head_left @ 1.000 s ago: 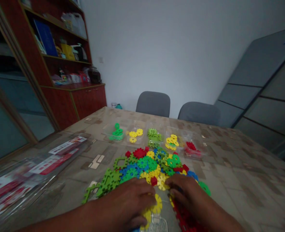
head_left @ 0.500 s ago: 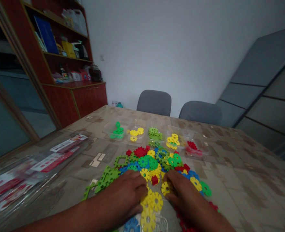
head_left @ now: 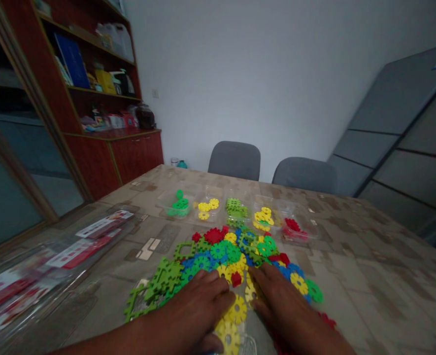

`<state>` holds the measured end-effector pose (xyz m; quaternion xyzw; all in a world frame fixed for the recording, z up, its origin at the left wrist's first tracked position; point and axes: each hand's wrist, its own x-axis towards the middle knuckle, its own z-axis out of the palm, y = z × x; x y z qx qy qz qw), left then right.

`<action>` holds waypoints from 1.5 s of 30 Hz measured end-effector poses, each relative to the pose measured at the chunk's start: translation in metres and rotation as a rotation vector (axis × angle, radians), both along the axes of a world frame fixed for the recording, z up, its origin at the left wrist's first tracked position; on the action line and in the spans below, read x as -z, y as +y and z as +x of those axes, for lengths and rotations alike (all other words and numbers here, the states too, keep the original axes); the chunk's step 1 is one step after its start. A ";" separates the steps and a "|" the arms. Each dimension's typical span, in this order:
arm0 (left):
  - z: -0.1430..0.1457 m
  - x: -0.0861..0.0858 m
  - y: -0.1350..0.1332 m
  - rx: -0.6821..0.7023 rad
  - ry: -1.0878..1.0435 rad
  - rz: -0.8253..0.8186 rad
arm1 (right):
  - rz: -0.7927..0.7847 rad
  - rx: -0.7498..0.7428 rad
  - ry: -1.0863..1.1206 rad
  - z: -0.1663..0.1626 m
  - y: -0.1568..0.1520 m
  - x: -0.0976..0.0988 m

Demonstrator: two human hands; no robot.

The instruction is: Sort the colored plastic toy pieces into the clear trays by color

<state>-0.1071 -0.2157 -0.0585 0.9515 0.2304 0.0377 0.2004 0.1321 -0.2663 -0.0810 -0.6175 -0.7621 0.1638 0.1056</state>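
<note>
My left hand (head_left: 203,308) reaches over the near left part of a heap of plastic building pieces. Its fingers are stretched out and lie by yellow notched discs (head_left: 237,309), with the thumb apart and low. Across a narrow gap, my right hand (head_left: 279,298) rests at the heap's right side, fingers stretched forward and thumb apart. A yellow disc (head_left: 250,292) shows beside its fingertips; whether they touch it is hard to make out. Between the hands lies a small red block (head_left: 236,279). Green discs (head_left: 233,253) and light-green square pieces (head_left: 166,276) lie around them.
Clear plastic containers stand in a row behind the heap, one with green discs (head_left: 179,204), one with red pieces (head_left: 292,225). Clear packaging with red and white labels (head_left: 88,241) lies at left. Two grey chairs (head_left: 234,159) stand beyond the patterned table (head_left: 384,246).
My left hand has shifted right over the yellow discs, its thumb lower. My right hand has flattened slightly, its fingers reaching a little further left. The view has tilted slightly.
</note>
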 end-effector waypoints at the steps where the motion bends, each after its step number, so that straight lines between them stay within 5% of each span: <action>1: 0.000 -0.001 -0.001 -0.005 0.007 0.002 | -0.006 -0.001 -0.011 -0.001 0.000 -0.003; 13: -0.005 -0.005 0.002 0.017 0.060 0.045 | -0.118 -0.008 0.107 0.006 -0.001 -0.017; 21: -0.006 -0.006 0.005 -0.003 0.073 0.075 | -0.051 -0.035 0.129 0.011 0.003 -0.004; 31: -0.004 -0.001 0.004 -0.008 0.048 0.054 | -0.168 0.028 0.217 0.003 0.005 -0.018; 45: -0.002 -0.006 -0.001 0.004 -0.025 -0.018 | -0.240 -0.088 0.422 -0.005 0.000 -0.031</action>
